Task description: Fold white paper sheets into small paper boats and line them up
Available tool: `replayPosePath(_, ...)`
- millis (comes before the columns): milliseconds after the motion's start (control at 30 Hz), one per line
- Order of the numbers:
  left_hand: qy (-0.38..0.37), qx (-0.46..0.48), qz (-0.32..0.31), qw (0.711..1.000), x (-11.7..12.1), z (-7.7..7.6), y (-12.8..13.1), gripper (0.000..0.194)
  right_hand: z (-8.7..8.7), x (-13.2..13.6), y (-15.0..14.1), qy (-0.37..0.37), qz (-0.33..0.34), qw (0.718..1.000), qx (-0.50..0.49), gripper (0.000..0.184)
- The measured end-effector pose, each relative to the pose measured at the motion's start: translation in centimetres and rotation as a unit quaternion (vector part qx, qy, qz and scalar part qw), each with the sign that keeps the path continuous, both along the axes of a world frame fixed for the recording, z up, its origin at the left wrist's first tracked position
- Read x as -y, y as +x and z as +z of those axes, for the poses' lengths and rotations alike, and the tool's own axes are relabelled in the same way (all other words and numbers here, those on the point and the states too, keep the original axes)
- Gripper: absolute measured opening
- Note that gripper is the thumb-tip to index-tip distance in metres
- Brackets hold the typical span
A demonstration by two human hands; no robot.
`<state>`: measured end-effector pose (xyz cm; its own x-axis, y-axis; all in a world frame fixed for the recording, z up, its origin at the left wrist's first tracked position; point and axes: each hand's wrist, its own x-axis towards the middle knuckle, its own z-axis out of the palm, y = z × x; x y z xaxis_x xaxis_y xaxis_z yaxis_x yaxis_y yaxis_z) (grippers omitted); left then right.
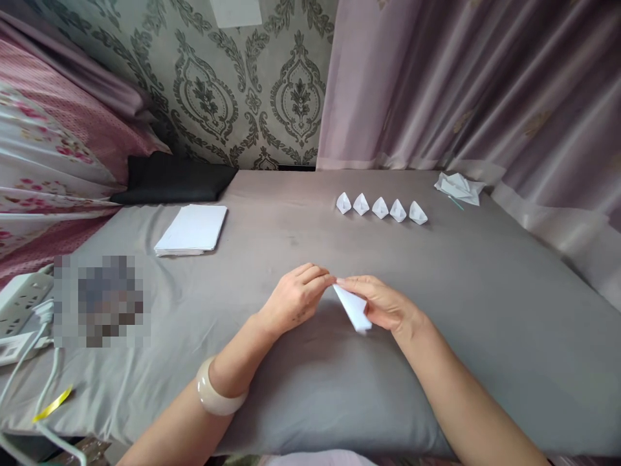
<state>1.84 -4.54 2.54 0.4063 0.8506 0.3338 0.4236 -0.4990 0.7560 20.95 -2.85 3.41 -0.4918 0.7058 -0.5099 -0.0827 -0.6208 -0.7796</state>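
A folded piece of white paper (353, 308) is held just above the grey cloth, narrow at its upper end and wider toward me. My left hand (301, 292) pinches its upper tip, fingers pressed together. Along the paper's right side my right hand (381, 301) grips it, with the thumb side meeting my left fingertips. The underside of the paper and some of my fingers are hidden. Further back, several small folded paper boats (381, 208) stand in a row, apart from my hands.
A stack of white paper (191, 228) lies back left, near a black folded cloth (179, 178). More folded paper (460, 188) sits at the far right. Power strips (22, 301) with cables and a yellow strip (53, 404) are at the left edge, beside a blurred patch.
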Motion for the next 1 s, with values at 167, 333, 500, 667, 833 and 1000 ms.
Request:
replayPosePath(167, -0.291, 0.191, 0.137, 0.927, 0.2, -0.3, 1.4, 0.023, -0.4, -0.2, 0.0, 0.093, -0.109, 0.989, 0.029, 0.041)
replayPosePath(333, -0.381, 0.264, 0.144, 0.874, 0.3, -0.5, 2.0, 0.028, -0.5, 0.5, -1.1, 0.231, -0.082, 0.963, 0.116, 0.031)
replayPosePath(500, -0.399, 0.216, 0.138, 0.88, 0.5, -0.9, 2.4, 0.033, -0.9, 0.7, -1.8, 0.236, -0.123, 0.956, 0.123, 0.018)
replayPosePath(667, -0.34, 0.276, 0.157, 0.885, 0.1, -0.8, 2.1, 0.027, -1.2, 0.7, -1.7, 0.242, -0.14, 0.947, 0.16, 0.023)
replayPosePath(833, -0.305, 0.401, 0.173, 0.846, -0.2, -0.5, 1.7, 0.022, -1.3, 1.3, -2.2, 0.271, -0.094, 0.934, 0.212, 0.025)
replayPosePath(1000, -0.341, 0.434, 0.148, 0.821, -0.2, -0.6, 1.7, 0.022, -1.4, 1.7, -2.5, 0.328, -0.075, 0.904, 0.265, 0.023)
